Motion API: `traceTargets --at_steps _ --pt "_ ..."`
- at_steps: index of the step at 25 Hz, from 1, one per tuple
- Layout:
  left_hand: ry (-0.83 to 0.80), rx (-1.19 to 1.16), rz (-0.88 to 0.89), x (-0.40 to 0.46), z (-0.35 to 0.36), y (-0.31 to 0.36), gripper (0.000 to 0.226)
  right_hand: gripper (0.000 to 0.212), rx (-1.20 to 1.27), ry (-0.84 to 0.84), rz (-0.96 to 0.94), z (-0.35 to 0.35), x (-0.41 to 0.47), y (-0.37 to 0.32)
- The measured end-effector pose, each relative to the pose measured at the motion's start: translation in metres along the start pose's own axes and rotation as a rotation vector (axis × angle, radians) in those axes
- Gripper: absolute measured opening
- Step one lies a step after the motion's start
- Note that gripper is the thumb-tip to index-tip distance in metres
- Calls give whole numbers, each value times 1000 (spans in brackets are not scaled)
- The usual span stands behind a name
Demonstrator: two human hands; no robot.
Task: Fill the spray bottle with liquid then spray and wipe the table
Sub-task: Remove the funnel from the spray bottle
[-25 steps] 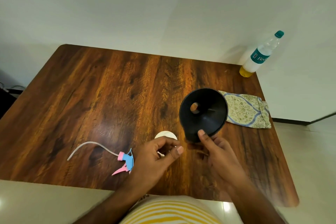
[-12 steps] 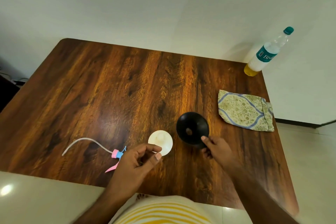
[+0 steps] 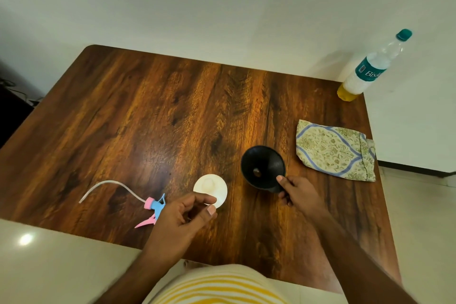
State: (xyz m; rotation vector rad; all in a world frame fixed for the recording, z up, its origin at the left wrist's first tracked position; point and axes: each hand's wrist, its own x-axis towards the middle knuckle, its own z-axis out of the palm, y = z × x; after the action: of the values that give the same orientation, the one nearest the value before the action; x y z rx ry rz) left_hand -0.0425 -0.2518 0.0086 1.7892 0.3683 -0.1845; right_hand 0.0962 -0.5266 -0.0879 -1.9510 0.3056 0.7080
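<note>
The right hand (image 3: 299, 194) is closed on the near rim of a black funnel (image 3: 262, 168), the thumb pressed on the rim's inner edge and the fingers curled beneath; the funnel is held tilted, its mouth turned upward and its small spout hole visible inside. The left hand (image 3: 182, 215) is loosely curled – thumb and forefinger nearly meeting – at the near edge of the white spray bottle (image 3: 210, 189), which is seen from above on the wooden desk (image 3: 153, 116); whether it is actually gripped cannot be told. The pink-and-blue spray head (image 3: 153, 207) with its white tube lies detached just left of that hand. A patterned cloth (image 3: 335, 150) is laid right of the funnel, and a water bottle (image 3: 370, 69) with yellow liquid stands at the far right corner.
</note>
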Motion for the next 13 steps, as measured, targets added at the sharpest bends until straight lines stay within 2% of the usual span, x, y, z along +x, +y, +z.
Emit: traceTargets --at_steps 5,9,11,13 --pt "15 -9 -25 3 14 8 21 36 54 -64 59 -19 16 -3" --pt "37 -26 -36 5 26 13 22 26 652 -180 230 -46 28 -16" --pt "34 -17 -44 9 31 14 23 25 772 -236 289 -59 33 -22" --pt "34 -27 -47 12 39 18 21 26 749 -234 290 -68 37 -27"
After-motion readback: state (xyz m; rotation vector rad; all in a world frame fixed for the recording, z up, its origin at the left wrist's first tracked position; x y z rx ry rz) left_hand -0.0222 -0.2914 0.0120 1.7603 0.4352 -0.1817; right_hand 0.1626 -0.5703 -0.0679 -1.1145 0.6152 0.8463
